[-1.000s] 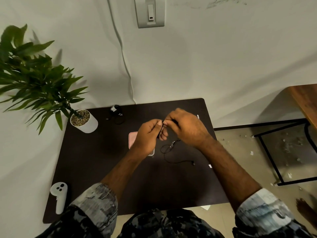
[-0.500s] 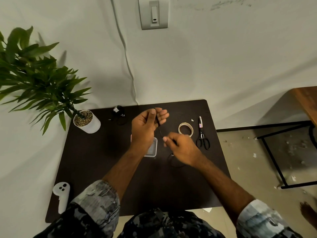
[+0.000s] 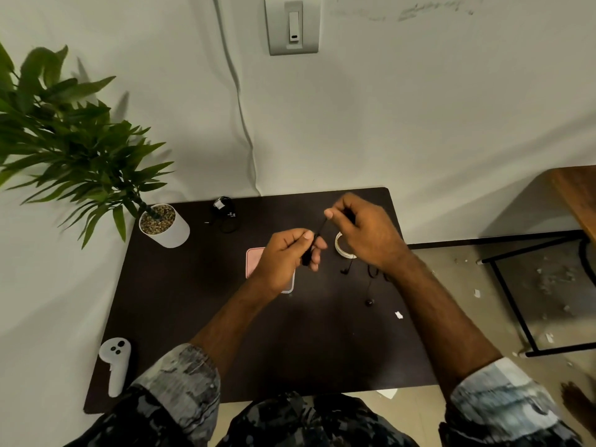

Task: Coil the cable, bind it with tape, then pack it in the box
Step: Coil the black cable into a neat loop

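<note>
While thin black cable (image 3: pixel 319 233) runs taut between hands, left hand (image 3: pixel 283 256) grips coil; right hand (image 3: pixel 364 233) pinches strand, raised.

free: table (image 3: pixel 200 317) front | blocked: plant pot (image 3: pixel 164 225) rear-left, tape roll (image 3: pixel 340 248)

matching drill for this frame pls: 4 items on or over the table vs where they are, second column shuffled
Things:
1. potted plant
2. white controller
3. tape roll
4. cable

Places:
a. held between left hand and right hand
b. table's far left corner
c. table's near left corner
d. on the table, partly hidden by the right hand

Pairs: 1-b, 2-c, 3-d, 4-a
</note>
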A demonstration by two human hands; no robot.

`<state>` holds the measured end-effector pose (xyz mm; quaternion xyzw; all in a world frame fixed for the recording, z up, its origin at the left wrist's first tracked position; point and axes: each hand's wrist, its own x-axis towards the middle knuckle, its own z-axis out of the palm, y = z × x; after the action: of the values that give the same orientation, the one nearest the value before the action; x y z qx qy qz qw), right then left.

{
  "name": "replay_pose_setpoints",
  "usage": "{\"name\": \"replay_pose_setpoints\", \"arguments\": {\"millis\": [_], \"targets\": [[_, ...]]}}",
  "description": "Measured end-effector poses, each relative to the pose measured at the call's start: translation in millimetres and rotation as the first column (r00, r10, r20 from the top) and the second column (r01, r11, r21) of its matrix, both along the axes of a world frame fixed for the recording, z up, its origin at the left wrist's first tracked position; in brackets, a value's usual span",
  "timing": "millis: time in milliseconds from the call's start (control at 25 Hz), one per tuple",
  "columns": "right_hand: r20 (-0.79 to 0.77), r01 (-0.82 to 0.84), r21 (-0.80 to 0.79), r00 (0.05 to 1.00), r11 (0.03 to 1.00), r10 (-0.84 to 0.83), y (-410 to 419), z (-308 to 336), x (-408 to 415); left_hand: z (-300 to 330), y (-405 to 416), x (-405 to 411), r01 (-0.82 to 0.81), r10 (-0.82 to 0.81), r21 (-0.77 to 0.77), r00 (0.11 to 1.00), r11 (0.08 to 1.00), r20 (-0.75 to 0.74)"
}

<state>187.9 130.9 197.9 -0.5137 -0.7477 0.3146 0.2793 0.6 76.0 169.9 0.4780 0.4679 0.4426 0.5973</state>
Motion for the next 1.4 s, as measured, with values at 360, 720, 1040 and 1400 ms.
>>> {"name": "replay_pose_setpoints", "arguments": {"millis": [360,720,1040,1400], "targets": [[-0.075,-0.128,-0.322,0.991,0.938,0.110,-45.4,-56.4,-24.3,11.0,14.5,-3.9,-0.183,0.234,-0.147,0.813,0.972,0.534],[0.172,-0.183,0.019,0.969,0.983,0.178,-57.1,-22.9,-24.4,-2.2,1.9,-1.4,-0.263,0.289,0.183,0.948,0.947,-0.133],[0.157,-0.091,0.098,0.985,0.991,0.075,-19.2,22.6,5.9,-5.6,-3.8,0.7,0.037,0.008,0.139,0.949,0.990,-0.314],[-0.205,0.060,-0.174,0.974,0.983,-0.096,-9.2,-30.7,0.3,7.1,-5.3,10.9,-0.031,0.061,-0.097,0.945,0.995,0.323]]}}
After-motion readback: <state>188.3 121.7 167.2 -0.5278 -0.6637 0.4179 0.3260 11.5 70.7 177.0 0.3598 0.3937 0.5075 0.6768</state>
